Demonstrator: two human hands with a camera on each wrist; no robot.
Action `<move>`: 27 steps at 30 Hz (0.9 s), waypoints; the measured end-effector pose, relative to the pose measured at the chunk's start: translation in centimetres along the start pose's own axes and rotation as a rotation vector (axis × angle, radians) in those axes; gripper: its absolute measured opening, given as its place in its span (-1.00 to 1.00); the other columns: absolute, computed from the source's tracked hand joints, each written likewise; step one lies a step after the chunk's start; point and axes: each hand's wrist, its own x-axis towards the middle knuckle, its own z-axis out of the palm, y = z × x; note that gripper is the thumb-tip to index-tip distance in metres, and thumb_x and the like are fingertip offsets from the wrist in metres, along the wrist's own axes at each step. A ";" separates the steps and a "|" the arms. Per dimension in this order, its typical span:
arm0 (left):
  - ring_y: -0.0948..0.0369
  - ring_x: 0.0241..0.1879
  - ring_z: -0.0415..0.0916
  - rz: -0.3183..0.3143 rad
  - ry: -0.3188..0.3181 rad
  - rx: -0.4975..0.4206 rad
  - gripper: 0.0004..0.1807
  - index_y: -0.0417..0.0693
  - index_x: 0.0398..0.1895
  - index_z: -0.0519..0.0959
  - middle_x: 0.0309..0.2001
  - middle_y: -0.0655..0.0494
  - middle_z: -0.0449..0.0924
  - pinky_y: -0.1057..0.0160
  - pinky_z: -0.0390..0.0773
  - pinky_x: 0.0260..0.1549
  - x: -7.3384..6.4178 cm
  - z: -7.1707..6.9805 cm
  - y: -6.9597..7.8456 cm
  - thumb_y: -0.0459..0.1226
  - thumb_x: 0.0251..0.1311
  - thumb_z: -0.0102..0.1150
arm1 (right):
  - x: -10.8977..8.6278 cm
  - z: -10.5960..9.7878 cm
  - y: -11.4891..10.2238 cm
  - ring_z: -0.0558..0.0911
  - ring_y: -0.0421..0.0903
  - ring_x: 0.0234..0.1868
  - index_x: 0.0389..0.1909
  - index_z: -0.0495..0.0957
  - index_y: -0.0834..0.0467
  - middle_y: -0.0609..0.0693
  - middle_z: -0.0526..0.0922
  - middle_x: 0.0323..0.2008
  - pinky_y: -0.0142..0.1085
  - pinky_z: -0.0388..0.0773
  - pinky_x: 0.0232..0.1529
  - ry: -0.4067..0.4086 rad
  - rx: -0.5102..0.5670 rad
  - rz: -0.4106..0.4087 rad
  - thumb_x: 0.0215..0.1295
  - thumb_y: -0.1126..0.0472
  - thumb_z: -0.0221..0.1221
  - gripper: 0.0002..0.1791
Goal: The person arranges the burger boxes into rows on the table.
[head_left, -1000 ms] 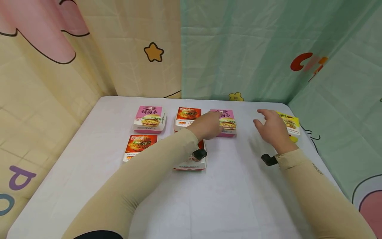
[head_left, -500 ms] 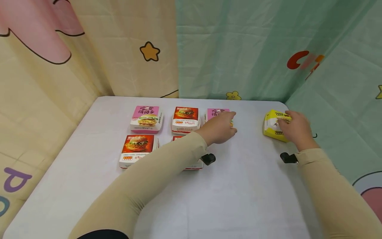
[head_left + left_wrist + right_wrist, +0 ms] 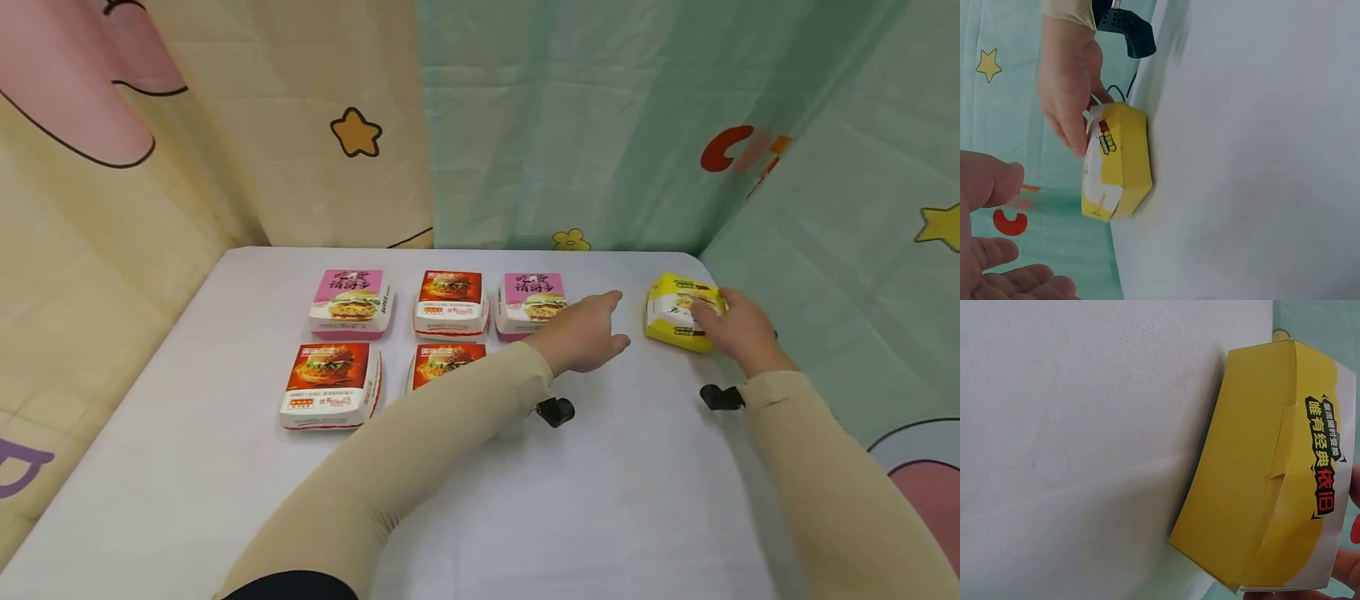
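Observation:
At the far right of the table, my right hand (image 3: 742,331) grips a yellow-and-white burger box (image 3: 675,310) by its right side. In the left wrist view the thumb and fingers hold the yellow box (image 3: 1125,156) at one end. The right wrist view shows the same box (image 3: 1260,469) closed, its lid printed with writing; fingertips show at its edge. Whether its whole base touches the table is unclear. My left hand (image 3: 581,335) hovers left of it, fingers loosely spread and holding nothing, nearest to a pink burger box (image 3: 531,298) that it partly covers.
Another pink burger box (image 3: 348,304) and a red one (image 3: 450,307) stand in the back row. Two more red boxes stand in front, at left (image 3: 327,385) and middle (image 3: 447,360), the latter half hidden by my left sleeve. A curtain (image 3: 570,150) borders the white table (image 3: 585,508).
My right hand has reached right, taken hold of the yellow box and turned it slightly leftward. My left hand has moved right, off the right-hand pink box. The head view has shifted a little right.

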 end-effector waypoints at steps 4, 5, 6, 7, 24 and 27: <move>0.30 0.59 0.22 0.016 -0.015 -0.047 -0.17 0.19 0.71 0.06 0.62 0.31 0.23 0.25 0.29 0.53 1.3 1.4 1.2 0.07 0.51 0.15 | -0.1 0.2 -0.1 0.19 0.48 0.34 0.67 -0.24 0.33 0.57 0.00 0.55 0.41 0.24 0.38 -0.007 -0.003 0.018 0.56 -0.40 -0.24 0.06; 0.31 0.56 0.25 0.026 -0.014 -0.071 -0.19 0.18 0.70 0.08 0.61 0.32 0.25 0.26 0.31 0.52 1.6 1.7 1.4 0.06 0.51 0.16 | -0.1 0.3 -0.2 0.19 0.48 0.36 0.68 -0.24 0.32 0.56 0.00 0.56 0.42 0.23 0.40 -0.004 -0.001 0.020 0.56 -0.39 -0.23 0.05; 0.32 0.53 0.30 0.034 -0.014 -0.098 -0.20 0.16 0.69 0.10 0.60 0.30 0.28 0.26 0.35 0.50 1.9 2.0 1.6 0.05 0.51 0.16 | -0.1 0.3 -0.2 0.18 0.48 0.37 0.68 -0.23 0.32 0.56 -0.01 0.56 0.42 0.21 0.41 -0.002 0.000 0.021 0.57 -0.39 -0.22 0.05; 0.32 0.49 0.35 0.038 -0.013 -0.122 -0.20 0.15 0.69 0.12 0.58 0.30 0.30 0.27 0.38 0.47 2.2 2.3 1.8 0.04 0.51 0.17 | -0.1 0.3 -0.3 0.18 0.48 0.38 0.68 -0.23 0.32 0.56 -0.01 0.56 0.42 0.20 0.42 0.001 0.003 0.023 0.57 -0.38 -0.21 0.04; 0.31 0.54 0.28 -0.041 0.006 -0.355 -0.12 0.21 0.71 0.05 0.62 0.31 0.24 0.21 0.31 0.52 6.7 6.0 2.9 0.01 0.45 0.26 | -1.0 0.2 0.2 0.23 0.46 0.36 0.68 -0.19 0.31 0.57 0.02 0.55 0.38 0.27 0.41 -0.053 0.002 -0.010 0.58 -0.36 -0.19 0.02; 0.31 0.52 0.30 -0.055 -0.016 -0.361 -0.11 0.23 0.72 0.02 0.62 0.31 0.22 0.22 0.33 0.51 7.4 6.6 3.2 0.04 0.46 0.24 | -1.2 0.3 0.4 0.23 0.46 0.38 0.67 -0.17 0.33 0.56 0.03 0.56 0.37 0.27 0.42 -0.055 -0.007 -0.023 0.58 -0.36 -0.18 0.02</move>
